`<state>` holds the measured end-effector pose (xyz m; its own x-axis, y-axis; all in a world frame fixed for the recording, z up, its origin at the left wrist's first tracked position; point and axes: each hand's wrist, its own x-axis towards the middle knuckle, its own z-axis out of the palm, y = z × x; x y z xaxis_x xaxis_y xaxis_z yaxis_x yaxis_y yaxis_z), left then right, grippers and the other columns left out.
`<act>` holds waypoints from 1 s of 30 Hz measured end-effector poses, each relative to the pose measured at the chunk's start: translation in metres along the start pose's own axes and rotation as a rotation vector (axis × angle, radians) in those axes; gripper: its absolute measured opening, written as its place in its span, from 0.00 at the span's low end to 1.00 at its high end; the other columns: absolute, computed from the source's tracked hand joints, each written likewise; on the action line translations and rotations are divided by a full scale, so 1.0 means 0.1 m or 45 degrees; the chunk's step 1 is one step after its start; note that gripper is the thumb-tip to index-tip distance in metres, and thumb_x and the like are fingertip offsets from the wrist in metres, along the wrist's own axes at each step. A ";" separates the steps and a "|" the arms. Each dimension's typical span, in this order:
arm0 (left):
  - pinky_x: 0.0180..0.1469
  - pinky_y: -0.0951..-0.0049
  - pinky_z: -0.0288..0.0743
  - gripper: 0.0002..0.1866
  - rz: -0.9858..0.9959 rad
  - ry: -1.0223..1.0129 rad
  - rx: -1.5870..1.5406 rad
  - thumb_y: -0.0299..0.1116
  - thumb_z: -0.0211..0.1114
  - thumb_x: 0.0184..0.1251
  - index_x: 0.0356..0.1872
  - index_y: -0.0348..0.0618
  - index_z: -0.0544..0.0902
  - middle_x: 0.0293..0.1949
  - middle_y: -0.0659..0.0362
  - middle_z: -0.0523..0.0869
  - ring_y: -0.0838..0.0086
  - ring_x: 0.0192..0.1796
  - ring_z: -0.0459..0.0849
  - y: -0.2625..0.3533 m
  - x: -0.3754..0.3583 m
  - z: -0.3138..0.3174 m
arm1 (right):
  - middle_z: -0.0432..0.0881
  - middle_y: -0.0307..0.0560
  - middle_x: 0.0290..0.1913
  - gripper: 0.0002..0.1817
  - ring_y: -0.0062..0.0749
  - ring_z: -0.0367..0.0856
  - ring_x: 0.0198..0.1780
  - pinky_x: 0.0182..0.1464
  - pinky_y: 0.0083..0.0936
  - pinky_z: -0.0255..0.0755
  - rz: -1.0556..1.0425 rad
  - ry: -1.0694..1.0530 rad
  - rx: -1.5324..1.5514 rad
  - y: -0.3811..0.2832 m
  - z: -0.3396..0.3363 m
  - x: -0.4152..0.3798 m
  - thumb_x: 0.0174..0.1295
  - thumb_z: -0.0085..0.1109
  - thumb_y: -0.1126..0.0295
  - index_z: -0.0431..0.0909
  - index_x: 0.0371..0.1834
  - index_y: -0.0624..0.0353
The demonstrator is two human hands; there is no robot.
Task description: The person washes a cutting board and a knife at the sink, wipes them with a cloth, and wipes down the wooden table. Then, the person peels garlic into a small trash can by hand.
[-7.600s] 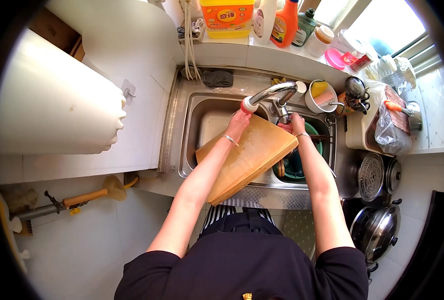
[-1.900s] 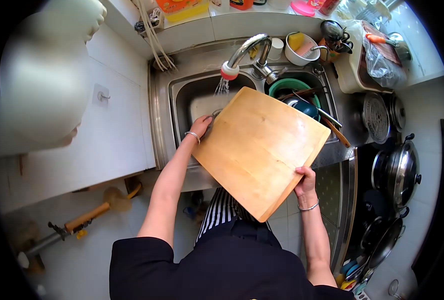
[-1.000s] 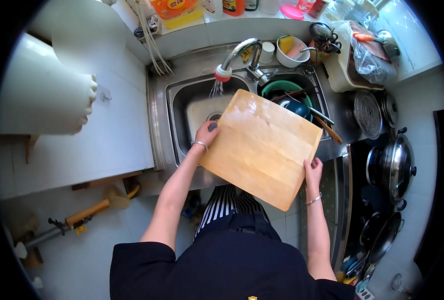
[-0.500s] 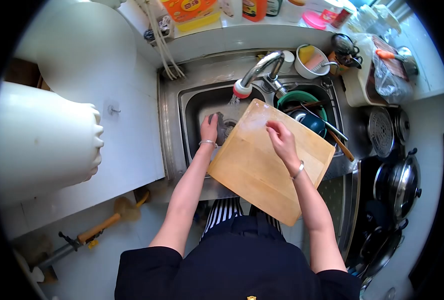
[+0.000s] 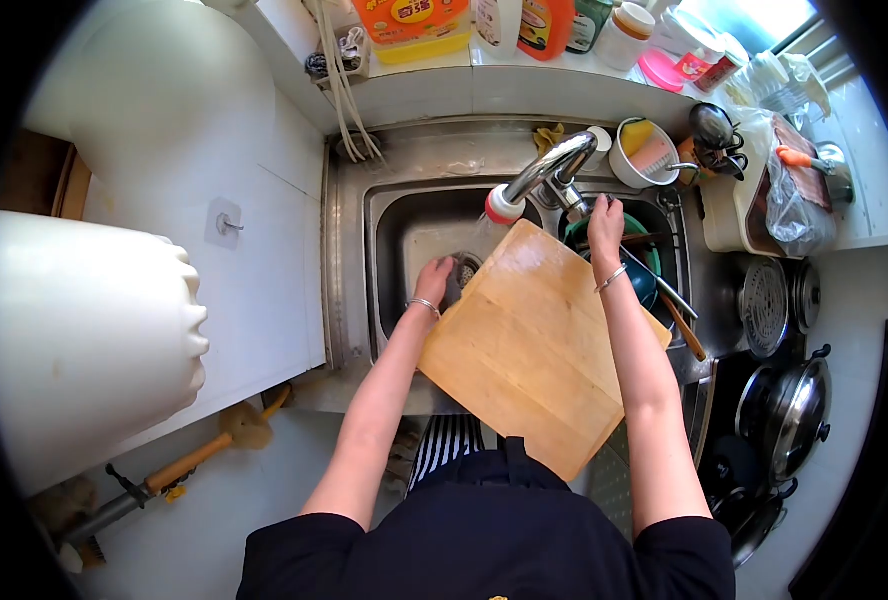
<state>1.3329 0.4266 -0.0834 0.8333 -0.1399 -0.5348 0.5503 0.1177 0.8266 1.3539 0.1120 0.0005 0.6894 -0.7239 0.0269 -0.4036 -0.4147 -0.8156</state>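
A large wooden cutting board (image 5: pixel 529 345) lies tilted across the sink's front edge, its upper corner below the faucet (image 5: pixel 549 170). Water comes from the faucet's red-and-white nozzle. In the left sink basin (image 5: pixel 404 235), my left hand (image 5: pixel 434 282) is closed on a dark grey cloth (image 5: pixel 453 287), beside the drain and the board's left edge. The cloth is partly hidden by my fingers. My right hand (image 5: pixel 607 225) is over the right basin, close to the faucet's base, its fingers extended with nothing visible in them. Under it stands a green basin (image 5: pixel 576 235) with dishes and utensils.
A white bowl (image 5: pixel 644 152) with sponges sits behind the right basin. Bottles (image 5: pixel 544 25) line the back ledge. Pots (image 5: pixel 799 405) stand at the right, and a big white ribbed container (image 5: pixel 89 320) is on the left counter (image 5: pixel 264 290).
My right hand has moved from above the board up and right to beside the faucet. My left hand stays by the drain with the cloth. The view has shifted slightly.
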 end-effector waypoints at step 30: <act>0.66 0.69 0.57 0.32 0.631 0.315 0.763 0.59 0.38 0.71 0.60 0.45 0.72 0.58 0.52 0.75 0.66 0.64 0.67 0.73 -0.19 -0.42 | 0.77 0.34 0.37 0.11 0.15 0.71 0.34 0.33 0.14 0.64 0.344 -1.462 0.659 -1.02 0.62 -1.58 0.55 0.55 0.69 0.78 0.41 0.56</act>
<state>1.3591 0.4795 -0.0204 0.9987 0.0200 -0.0474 0.0514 -0.4470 0.8931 1.3230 0.3031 0.0438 0.8469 0.2433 -0.4728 -0.5097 0.1179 -0.8523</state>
